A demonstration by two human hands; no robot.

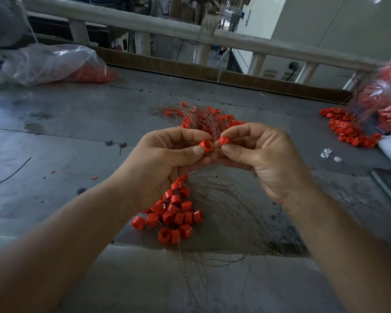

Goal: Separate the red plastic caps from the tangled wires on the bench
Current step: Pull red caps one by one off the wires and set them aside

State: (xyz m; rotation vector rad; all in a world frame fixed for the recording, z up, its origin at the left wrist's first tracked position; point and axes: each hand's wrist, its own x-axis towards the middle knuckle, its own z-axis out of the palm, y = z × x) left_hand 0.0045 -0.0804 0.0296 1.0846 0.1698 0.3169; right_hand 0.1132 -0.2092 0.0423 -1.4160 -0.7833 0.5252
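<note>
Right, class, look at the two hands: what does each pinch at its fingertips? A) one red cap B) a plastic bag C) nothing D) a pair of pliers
A: the left hand pinches a red cap, and the right hand pinches a second red cap.

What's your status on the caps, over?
Left hand pinches a red cap; right hand pinches a second cap. Tangled wires trail below both hands. Loose caps piled on bench; nothing blocking.

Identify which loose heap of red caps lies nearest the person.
The heap just below the left hand, closest to the bench's near edge; the others lie farther back, centre and far right.
</note>
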